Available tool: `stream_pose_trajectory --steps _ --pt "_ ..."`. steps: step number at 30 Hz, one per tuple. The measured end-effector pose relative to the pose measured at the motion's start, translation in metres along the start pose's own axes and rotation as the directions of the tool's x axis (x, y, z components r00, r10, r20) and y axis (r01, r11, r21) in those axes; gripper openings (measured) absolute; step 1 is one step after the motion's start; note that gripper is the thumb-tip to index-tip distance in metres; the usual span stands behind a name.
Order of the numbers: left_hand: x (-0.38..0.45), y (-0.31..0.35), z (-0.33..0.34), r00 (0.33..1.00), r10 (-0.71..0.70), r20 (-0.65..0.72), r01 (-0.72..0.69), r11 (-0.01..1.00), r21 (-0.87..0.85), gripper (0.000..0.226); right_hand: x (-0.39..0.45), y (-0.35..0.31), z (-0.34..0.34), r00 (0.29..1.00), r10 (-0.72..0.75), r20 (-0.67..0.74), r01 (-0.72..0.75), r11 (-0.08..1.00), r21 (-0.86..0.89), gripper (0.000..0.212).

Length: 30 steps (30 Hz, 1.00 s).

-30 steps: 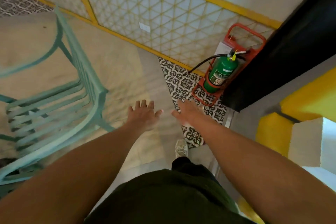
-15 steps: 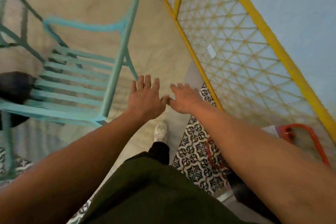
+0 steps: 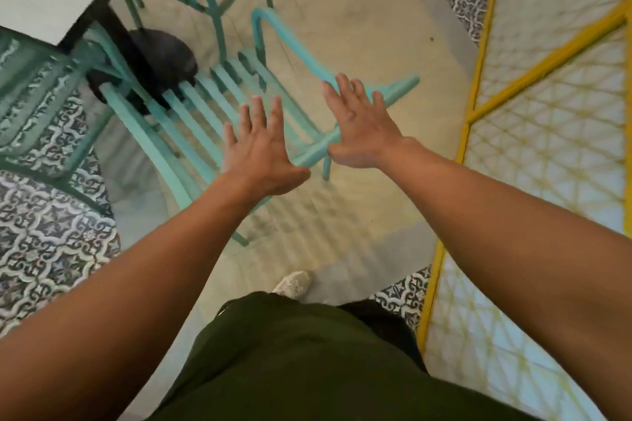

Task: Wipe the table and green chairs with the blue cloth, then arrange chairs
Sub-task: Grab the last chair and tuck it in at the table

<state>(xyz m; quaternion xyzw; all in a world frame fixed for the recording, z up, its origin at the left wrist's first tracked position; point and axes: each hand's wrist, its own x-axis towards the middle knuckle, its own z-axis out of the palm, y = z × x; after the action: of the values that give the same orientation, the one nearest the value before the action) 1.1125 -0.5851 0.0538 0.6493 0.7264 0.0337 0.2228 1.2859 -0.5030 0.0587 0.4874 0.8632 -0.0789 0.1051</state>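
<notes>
Now we had turned from the wall, so our left hand [image 3: 261, 150] and right hand [image 3: 359, 126], both spread flat and empty, hovered over the near green chair [image 3: 191, 120], likely for arranging, with no blue cloth in view.

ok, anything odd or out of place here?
Only that no blue cloth is in view: both the left hand and right hand are open and hold nothing over the green chair. Nothing spilled or damaged.

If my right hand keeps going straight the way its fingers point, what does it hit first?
Probably the curved top rail of the turquoise slatted metal chair; the open right hand points at it, though depth is unclear.
</notes>
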Motion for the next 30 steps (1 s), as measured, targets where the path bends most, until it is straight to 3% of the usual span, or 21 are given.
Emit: stream_pose_trajectory --steps 2,4,7,9,18,24,30 --pt "-0.001 -0.007 0.017 0.989 -0.100 0.105 0.097 0.995 0.034 0.122 0.017 0.016 0.007 0.987 -0.039 0.153 0.051 0.996 -0.071 0.105" --pt "-0.004 -0.011 0.038 0.944 -0.230 0.237 0.214 0.972 0.094 0.111 0.031 0.028 0.016 0.945 -0.058 0.322 0.115 0.980 -0.163 0.097" --pt "-0.007 -0.006 0.059 0.890 -0.410 0.198 0.387 0.910 0.145 0.045 0.051 0.042 0.027 0.912 -0.202 0.357 0.288 0.935 -0.208 0.052" --pt "-0.006 0.002 0.062 0.879 -0.465 0.111 0.445 0.880 0.165 0.026 0.064 0.050 0.027 0.889 -0.308 0.340 0.385 0.904 -0.187 0.039" --pt "-0.012 0.044 0.064 0.818 -0.568 0.094 0.548 0.818 0.176 0.024 0.071 0.088 0.026 0.818 -0.457 0.350 0.539 0.821 -0.187 0.039" --pt "-0.021 0.119 0.109 0.825 -0.555 0.105 0.553 0.831 0.051 0.019 0.047 0.152 0.026 0.787 -0.432 0.440 0.558 0.802 -0.210 0.034" --pt "-0.020 0.155 0.132 0.840 -0.536 0.089 0.537 0.844 0.013 0.019 0.037 0.190 0.039 0.777 -0.460 0.430 0.584 0.782 -0.220 0.047"
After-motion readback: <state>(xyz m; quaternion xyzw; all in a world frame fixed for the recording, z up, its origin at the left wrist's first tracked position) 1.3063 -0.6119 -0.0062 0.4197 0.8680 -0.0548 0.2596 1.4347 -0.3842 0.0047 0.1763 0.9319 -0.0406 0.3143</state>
